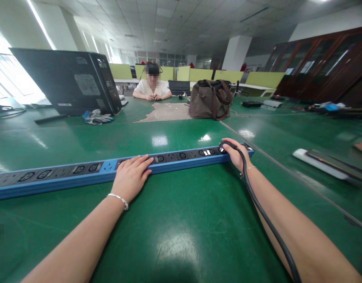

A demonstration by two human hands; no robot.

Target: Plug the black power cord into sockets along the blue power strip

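Observation:
A long blue power strip (169,167) with black sockets lies across the green table, from the left edge to right of centre. My left hand (133,173) rests flat on its middle, fingers spread, holding nothing. Near the strip's right end, my right hand (235,152) grips a black plug (227,145) at a socket. The plug's prongs are hidden, so how deep it sits cannot be seen. From the plug, a black cable (260,208) runs down over my right forearm to the bottom edge.
The green table (157,236) bears a black computer case (72,82) and gloves (97,117) at the back left. A brown bag (210,99) stands behind the strip. A white bar (319,164) lies right. Across the table sits a person (152,86), hands together.

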